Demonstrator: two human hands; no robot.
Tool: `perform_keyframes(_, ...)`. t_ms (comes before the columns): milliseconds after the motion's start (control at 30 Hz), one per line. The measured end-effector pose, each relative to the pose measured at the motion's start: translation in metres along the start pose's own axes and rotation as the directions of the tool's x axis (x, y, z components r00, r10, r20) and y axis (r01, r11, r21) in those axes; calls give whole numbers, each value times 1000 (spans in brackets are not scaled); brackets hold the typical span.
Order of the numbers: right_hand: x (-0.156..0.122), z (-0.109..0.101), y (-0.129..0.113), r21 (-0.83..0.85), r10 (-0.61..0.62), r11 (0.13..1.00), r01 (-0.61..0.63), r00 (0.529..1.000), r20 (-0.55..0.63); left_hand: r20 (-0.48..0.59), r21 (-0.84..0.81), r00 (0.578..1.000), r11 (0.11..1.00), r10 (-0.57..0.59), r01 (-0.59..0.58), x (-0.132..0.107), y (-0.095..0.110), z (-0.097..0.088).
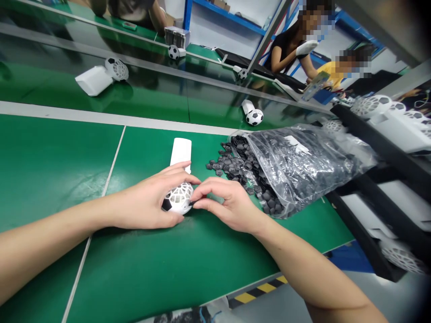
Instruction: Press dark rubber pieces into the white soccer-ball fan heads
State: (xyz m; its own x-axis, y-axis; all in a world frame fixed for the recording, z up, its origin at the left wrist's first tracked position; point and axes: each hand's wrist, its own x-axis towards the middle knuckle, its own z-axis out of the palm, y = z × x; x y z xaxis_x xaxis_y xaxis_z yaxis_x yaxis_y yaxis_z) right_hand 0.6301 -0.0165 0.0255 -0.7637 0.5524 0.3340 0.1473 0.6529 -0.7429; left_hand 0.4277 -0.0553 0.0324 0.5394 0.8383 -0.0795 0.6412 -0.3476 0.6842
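Observation:
A white hand-held fan [179, 179] with a football-patterned round head lies on the green bench, its handle pointing away from me. My left hand [151, 199] wraps around the fan's head and holds it down. My right hand [225, 202] pinches a small black piece against the right side of the head. A clear plastic bag [303, 161] full of small black pieces lies just right of my hands, with several pieces [229, 163] spilled from its mouth onto the bench.
Beyond a grey strip runs a dark green conveyor [151, 96] carrying other fans [101, 76] [252, 114]. Two people sit at the far right. A black rack [380, 148] with white fans stands to the right. The bench's front edge has yellow-black tape [259, 291].

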Motion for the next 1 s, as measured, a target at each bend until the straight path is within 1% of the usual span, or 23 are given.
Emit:
perform_keyframes(133,0,-2,-1,-40,-25,999,26,1000,13,-14,-16,1000,1000,15,-15,0,1,0)
perform_keyframes(233,0,-3,0,-39,-39,998,39,999,-7,-22,-21,1000,1000,18,-18,-1,0,0)
perform_keyframes(333,0,-4,1,-1,9,1000,-9,999,-48,-15,-31,1000,999,6,-6,-2,-2,1)
perform_keyframes(400,1,-3,2,12,26,1000,-26,999,-44,-15,-37,1000,999,4,-5,-1,-2,1)
perform_keyframes(500,1,-2,2,-1,-26,1000,26,1000,1,-21,-29,1000,999,18,-18,-1,-1,0)
perform_keyframes(600,1,2,0,-50,-66,996,68,997,41,-21,-35,1000,999,19,-20,-1,0,0)
perform_keyframes(700,1,6,0,-75,-70,995,71,997,11,-63,-53,998,999,8,-12,1,2,2)
perform_keyframes(767,1,8,-1,-37,-20,999,19,999,-34,-101,-56,995,998,10,-15,2,3,5)
perform_keyframes(833,2,10,-1,44,77,996,-74,996,-48,-127,-52,992,999,7,-14,3,4,7)
perform_keyframes(900,4,12,-2,137,173,976,-167,984,-31,-141,-48,990,999,0,-7,3,5,8)
perform_keyframes(1000,6,14,-3,226,255,942,-247,967,-8,-157,-50,988,999,-3,-5,3,5,8)
